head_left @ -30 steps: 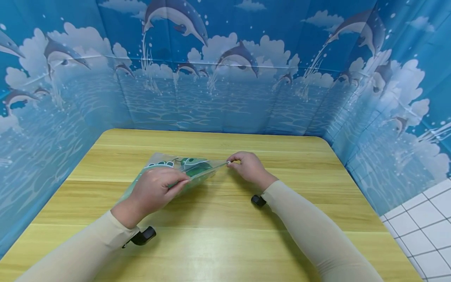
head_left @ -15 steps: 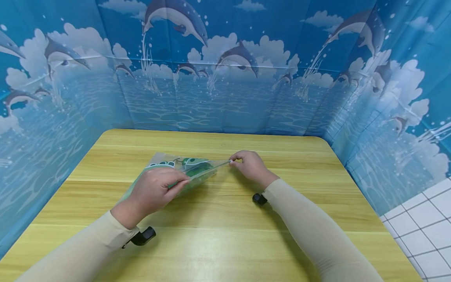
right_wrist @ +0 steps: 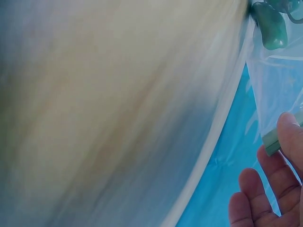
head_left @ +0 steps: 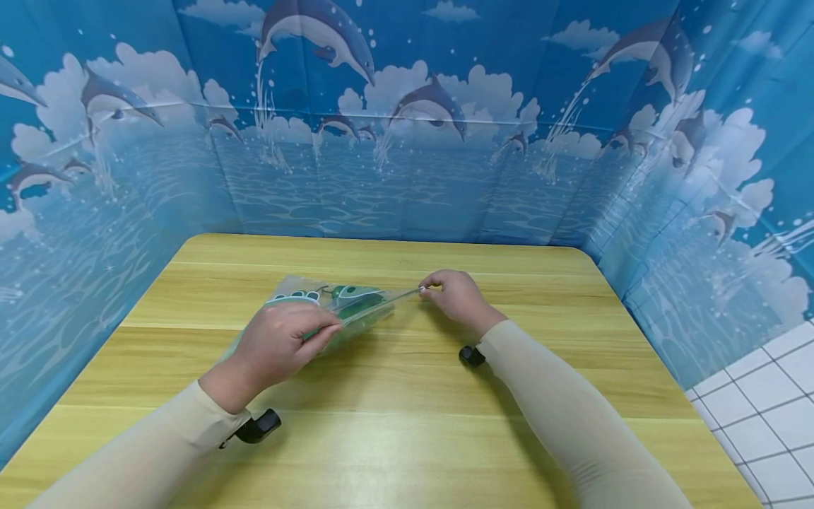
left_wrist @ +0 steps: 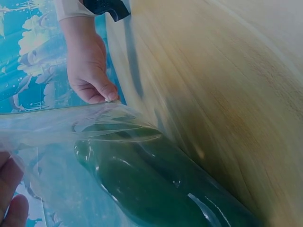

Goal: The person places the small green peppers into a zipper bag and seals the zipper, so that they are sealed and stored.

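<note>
A clear zip bag (head_left: pixel 305 286) with a green and white print lies at the table's middle left, its mouth edge raised toward me. Inside it sits a glossy green pepper (left_wrist: pixel 137 175), also seen as a green pepper (right_wrist: pixel 272 28) in the right wrist view. My left hand (head_left: pixel 276 346) pinches the bag's mouth edge between thumb and fingers, hiding part of the print. At the far right end of the edge, my right hand (head_left: pixel 454 300) pinches a small pale green slider (right_wrist: pixel 272 142) between thumb and forefinger. The edge runs taut between both hands.
The wooden table (head_left: pixel 407 438) has rounded far corners. A blue dolphin-print curtain (head_left: pixel 407 177) stands right behind it and along both sides. White tiles (head_left: pixel 763 410) show at the lower right. A black wrist camera (head_left: pixel 257 426) hangs under the left wrist.
My right hand has moved slightly right and away from me, with the slider in its pinch. The bag has shifted a little right too. My left hand stays almost still.
</note>
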A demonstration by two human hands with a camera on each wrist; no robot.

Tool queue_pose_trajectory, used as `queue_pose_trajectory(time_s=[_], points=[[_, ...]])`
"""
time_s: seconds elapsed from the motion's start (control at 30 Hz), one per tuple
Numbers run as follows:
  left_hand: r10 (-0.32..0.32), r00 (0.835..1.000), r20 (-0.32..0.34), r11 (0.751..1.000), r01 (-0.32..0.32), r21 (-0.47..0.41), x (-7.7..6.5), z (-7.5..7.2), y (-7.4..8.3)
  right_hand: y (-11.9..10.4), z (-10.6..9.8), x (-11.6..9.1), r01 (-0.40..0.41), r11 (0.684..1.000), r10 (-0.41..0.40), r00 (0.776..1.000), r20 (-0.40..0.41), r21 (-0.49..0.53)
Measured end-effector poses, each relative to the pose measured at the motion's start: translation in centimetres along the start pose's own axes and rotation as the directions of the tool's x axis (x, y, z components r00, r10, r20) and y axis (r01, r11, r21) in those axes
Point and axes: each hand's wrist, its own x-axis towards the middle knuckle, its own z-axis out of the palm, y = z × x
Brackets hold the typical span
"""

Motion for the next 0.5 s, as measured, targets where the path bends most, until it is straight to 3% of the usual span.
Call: queue_pose_trajectory(time_s=[0.5], points=[[0.001, 1.0, 0.002, 1.0, -0.001, 0.006, 0.04, 0.1, 0.09, 0.39, -0.47, 0.17, -0.012, 0.999, 0.012, 1.0, 0.005, -0.036]])
